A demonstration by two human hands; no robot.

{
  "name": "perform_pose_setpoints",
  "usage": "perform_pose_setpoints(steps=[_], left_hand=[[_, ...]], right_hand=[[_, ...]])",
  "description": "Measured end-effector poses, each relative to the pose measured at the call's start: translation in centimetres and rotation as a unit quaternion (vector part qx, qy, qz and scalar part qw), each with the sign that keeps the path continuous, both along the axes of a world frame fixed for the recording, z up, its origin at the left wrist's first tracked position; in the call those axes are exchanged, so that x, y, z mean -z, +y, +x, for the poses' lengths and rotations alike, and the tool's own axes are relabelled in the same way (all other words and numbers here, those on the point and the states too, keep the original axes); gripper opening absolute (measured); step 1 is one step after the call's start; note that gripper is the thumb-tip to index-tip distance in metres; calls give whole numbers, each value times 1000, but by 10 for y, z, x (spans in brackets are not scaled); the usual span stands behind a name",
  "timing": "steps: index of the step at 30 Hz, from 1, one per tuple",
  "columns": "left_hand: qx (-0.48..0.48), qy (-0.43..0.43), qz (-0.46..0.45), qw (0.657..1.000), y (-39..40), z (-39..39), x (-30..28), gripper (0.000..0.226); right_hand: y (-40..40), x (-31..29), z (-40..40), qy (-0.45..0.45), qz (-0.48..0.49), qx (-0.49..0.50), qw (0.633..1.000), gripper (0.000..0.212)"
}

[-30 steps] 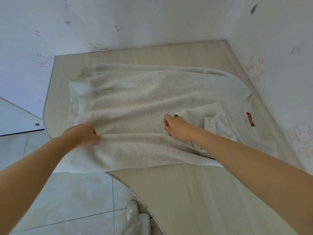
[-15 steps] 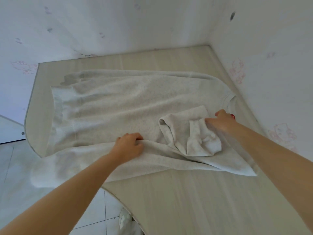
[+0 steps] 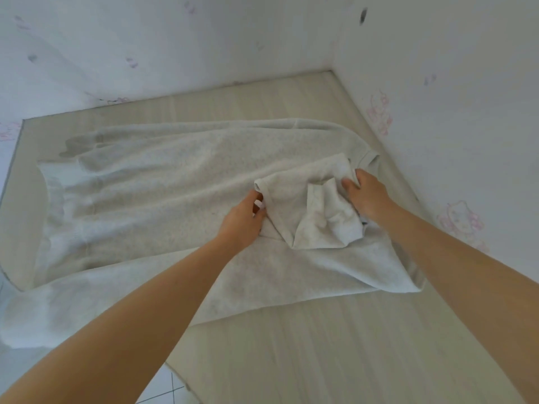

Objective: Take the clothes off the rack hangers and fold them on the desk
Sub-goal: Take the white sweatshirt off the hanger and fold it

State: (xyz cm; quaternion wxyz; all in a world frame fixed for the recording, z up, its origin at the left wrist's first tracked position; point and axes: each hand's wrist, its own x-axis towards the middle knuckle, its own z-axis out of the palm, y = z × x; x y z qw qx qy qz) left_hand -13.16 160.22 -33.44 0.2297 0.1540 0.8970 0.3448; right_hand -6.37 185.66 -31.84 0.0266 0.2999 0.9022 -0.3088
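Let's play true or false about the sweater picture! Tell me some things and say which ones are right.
1. The sweater lies on the desk. True.
2. Both hands touch the sweater's bunched sleeve. True.
3. The sweater is bright red. False: it is pale grey.
4. The left hand holds a hanger. False: it grips the cloth; no hanger is visible.
5. The right hand is near the collar. True.

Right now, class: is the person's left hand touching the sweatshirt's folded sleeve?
Touching. The head view shows the left hand pinching the near edge of the folded sleeve, fingers curled onto the fabric.
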Motion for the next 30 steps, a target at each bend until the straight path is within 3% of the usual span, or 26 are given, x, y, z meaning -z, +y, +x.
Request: perform_pose_setpoints(steps=[4,6,10,14,18,22,26,27,29,30], left_hand=[[-25,-80,-18,996,-7,2,9,29],[-7,-91,-27,996,-13,2,7,30],[18,-103,-41,994,-19,5,6,27],[47,-69,-78,994,-16,10,5,25],[88,-36,-102,990,-12,24,5,21],[153,-14,-127,980,-11,32,6,18],[174,-55,-148,972,-16,20,2,26],[178,-57,-161,969,-17,13,0,29],[159,-37,-173,971,-22,-8,-7,36],[136,-21,-164,977,-25,-21,-10,37]], right_hand=[[9,-4,23,-199,-92,39,975,77],[19,-10,43,-282,-136,48,949,88],[36,-17,86,-420,-236,-35,875,60],[49,-24,102,-410,-238,-50,879,45],[49,-25,105,-435,-171,-40,883,53],[23,-22,108,-535,-60,-88,838,49],[18,-31,97,-580,50,-160,797,35],[20,-31,92,-576,64,-160,799,28],[30,-28,82,-513,60,-117,848,3],[35,-28,74,-468,70,-100,875,11]])
